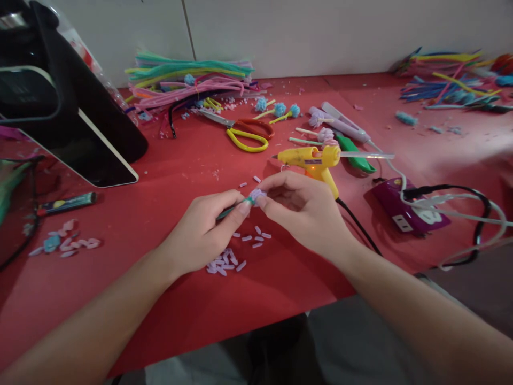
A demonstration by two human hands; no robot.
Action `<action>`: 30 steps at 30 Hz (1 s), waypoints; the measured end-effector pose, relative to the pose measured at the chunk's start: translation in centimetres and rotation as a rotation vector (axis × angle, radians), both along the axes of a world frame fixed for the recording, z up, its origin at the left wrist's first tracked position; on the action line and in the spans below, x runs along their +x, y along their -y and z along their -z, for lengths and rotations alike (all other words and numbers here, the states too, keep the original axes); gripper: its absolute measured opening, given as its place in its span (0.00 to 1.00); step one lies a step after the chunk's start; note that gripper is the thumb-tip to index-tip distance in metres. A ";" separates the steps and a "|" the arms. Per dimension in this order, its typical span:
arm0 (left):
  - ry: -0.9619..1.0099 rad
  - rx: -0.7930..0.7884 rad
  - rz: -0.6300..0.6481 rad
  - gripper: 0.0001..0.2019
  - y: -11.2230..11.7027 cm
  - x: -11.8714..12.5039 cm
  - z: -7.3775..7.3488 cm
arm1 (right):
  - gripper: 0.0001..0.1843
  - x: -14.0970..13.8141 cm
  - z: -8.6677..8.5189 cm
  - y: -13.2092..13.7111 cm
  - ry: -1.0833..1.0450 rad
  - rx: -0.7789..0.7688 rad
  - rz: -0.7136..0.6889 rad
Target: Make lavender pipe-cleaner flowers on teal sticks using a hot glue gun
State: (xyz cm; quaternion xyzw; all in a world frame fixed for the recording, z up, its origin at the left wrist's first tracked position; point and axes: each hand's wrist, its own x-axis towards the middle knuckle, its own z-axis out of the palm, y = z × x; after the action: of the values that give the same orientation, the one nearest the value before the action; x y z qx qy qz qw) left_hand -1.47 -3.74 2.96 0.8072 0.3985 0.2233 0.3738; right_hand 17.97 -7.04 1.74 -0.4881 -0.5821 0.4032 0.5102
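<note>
Between thumb and fingers, my left hand [210, 224] grips the green stem of a small pipe-cleaner flower [257, 194]. Its lilac head points right, and the fingertips of my right hand [306, 211] pinch that head. Under my left hand lies a pile of short lilac pipe-cleaner pieces [220, 263], partly covered by the hand. Several loose lilac pieces [258, 238] are scattered between my hands on the red tabletop [256, 305]. Just beyond my right hand rests a yellow glue gun [306, 156] with a clear stick in its back and an orange light showing.
Scissors [248, 136] with red and yellow handles lie behind my hands, near blue flowers [279, 109]. Pipe-cleaner bundles [192, 75] line the wall. A black device [92, 107] leans at left. At right are a lilac tool [344, 125] and a purple power box [409, 208] with cables.
</note>
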 end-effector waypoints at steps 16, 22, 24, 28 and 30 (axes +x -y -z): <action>0.011 -0.002 -0.012 0.16 -0.1 -0.1 -0.3 | 0.10 0.2 0.0 -0.2 -0.081 -0.055 -0.066; -0.006 0.071 -0.024 0.14 -0.1 -0.2 -0.3 | 0.09 0.2 -0.2 -0.2 -0.111 -0.080 -0.024; -0.023 0.093 -0.022 0.14 0.0 -0.1 -0.2 | 0.08 0.1 -0.2 -0.2 -0.094 -0.093 -0.029; -0.053 0.129 -0.026 0.14 0.0 -0.2 -0.1 | 0.09 0.0 0.0 -0.2 -0.081 -0.090 -0.041; -0.058 0.138 -0.024 0.14 0.0 -0.2 0.0 | 0.08 0.0 0.2 -0.3 -0.070 -0.079 -0.043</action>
State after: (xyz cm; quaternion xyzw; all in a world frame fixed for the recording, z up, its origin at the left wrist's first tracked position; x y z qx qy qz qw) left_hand -1.70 -3.71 2.94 0.8324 0.4025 0.2312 0.3027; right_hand 17.96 -6.78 1.59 -0.4806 -0.5579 0.4537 0.5019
